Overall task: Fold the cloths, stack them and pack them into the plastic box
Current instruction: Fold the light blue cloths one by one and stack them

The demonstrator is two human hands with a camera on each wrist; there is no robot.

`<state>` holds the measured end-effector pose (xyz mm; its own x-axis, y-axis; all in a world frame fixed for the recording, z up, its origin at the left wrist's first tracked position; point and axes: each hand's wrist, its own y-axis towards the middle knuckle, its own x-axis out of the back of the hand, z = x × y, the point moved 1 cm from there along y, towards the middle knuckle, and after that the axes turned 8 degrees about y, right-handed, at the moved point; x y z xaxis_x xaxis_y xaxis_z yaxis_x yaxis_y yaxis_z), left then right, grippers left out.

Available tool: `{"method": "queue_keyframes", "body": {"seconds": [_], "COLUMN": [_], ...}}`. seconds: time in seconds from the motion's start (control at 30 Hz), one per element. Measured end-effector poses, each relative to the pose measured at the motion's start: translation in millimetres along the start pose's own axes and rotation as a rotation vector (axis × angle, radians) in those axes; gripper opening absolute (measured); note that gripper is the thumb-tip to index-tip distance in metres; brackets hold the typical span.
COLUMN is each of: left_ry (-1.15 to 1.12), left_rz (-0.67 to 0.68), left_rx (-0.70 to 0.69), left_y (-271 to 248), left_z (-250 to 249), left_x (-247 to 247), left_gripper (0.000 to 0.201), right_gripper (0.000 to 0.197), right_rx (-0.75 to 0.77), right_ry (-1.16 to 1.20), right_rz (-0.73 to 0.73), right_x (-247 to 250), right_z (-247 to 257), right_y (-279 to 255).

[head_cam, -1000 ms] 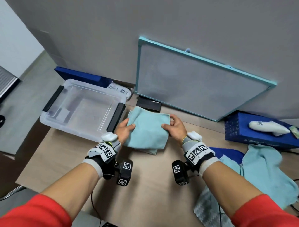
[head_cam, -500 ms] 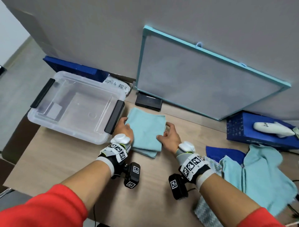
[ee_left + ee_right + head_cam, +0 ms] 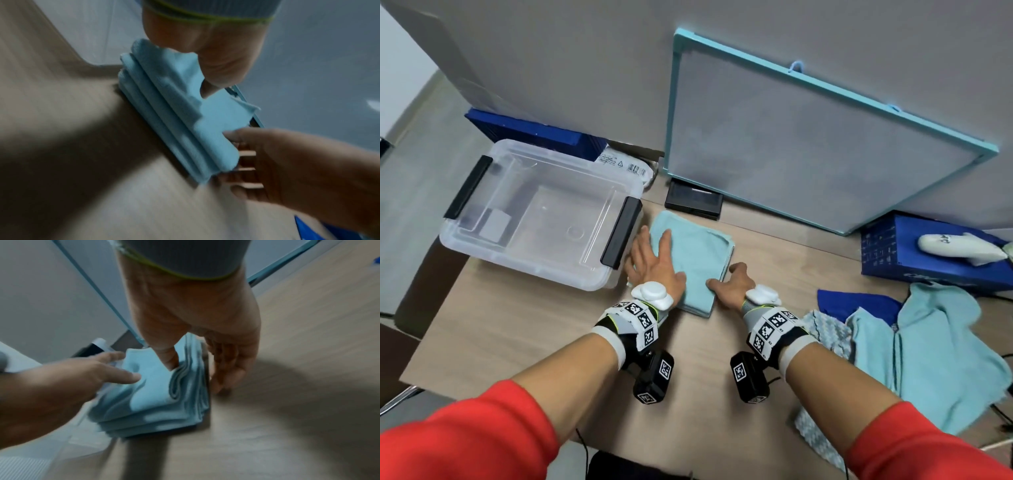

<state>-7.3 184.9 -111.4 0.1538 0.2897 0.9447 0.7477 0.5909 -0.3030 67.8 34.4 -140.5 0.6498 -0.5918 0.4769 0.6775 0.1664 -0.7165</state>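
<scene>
A folded stack of light-blue cloths (image 3: 698, 253) lies on the wooden table just right of the clear plastic box (image 3: 524, 270), which holds no cloths. My left hand (image 3: 654, 257) lies flat on the stack's left part with its fingers spread. Its thumb shows over the cloths (image 3: 174, 113) in the left wrist view. My right hand (image 3: 729, 281) is at the stack's near right corner. In the right wrist view its thumb presses down on the cloths (image 3: 156, 394). The right fingers (image 3: 224, 369) stand against the stack's right edge, tips on the table.
Unfolded cloths lie at the right: a light-blue one (image 3: 928, 359), a dark-blue one (image 3: 859, 301) and a patterned one (image 3: 825, 335). A teal-framed board (image 3: 808, 154) leans on the wall behind, with a black case (image 3: 693, 204) at its foot. A blue box (image 3: 928, 260) stands far right.
My left hand has gone from gripping the stack's left edge to lying flat on top. The right hand has slid back to the near right corner.
</scene>
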Motion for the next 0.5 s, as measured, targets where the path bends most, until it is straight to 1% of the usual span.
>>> {"method": "queue_keyframes", "body": {"seconds": [0.03,0.1,0.13,0.17,0.23,0.27,0.3,0.37,0.43,0.47,0.5], "left_ry": [0.046,0.051,0.032,0.012,-0.026,-0.044,-0.055,-0.056,-0.058,-0.070,-0.095], "left_rz": [0.071,0.233,0.282,0.306,0.297,0.281,0.282,0.298,0.289,0.255,0.193], "left_rx": [-0.003,0.066,0.097,0.107,0.127,0.140,0.148,0.135,0.129,0.122,0.114], "left_y": [-2,-3,-2,0,4,7,9,11,8,3,-1], "left_z": [0,5,6,2,-8,-14,-19,-32,-41,-48,-50], "left_x": [-7,-18,-22,-25,-25,-23,-21,-18,-16,-15,-15], "left_gripper": [0.096,0.102,0.105,0.106,0.106,0.105,0.105,0.104,0.101,0.099,0.096], "right_gripper": [0.063,0.037,0.026,0.020,0.015,0.014,0.012,0.010,0.009,0.009,0.013], "right_rx": [0.009,0.051,0.059,0.064,0.085,0.094,0.107,0.117,0.100,0.081,0.052], "right_ry": [-0.009,0.001,0.050,0.118,0.251,0.303,0.345,0.370,0.379,0.381,0.359], "right_rz": [0.015,0.003,-0.027,-0.067,-0.111,-0.110,-0.111,-0.164,-0.270,-0.340,-0.410], "right_x": [1,3,5,10,20,27,36,61,90,109,127], "right_z": [0,5,5,3,-2,-7,-13,-38,-66,-82,-96], "right_y": [3,8,9,9,5,3,-2,-12,-25,-34,-40]}}
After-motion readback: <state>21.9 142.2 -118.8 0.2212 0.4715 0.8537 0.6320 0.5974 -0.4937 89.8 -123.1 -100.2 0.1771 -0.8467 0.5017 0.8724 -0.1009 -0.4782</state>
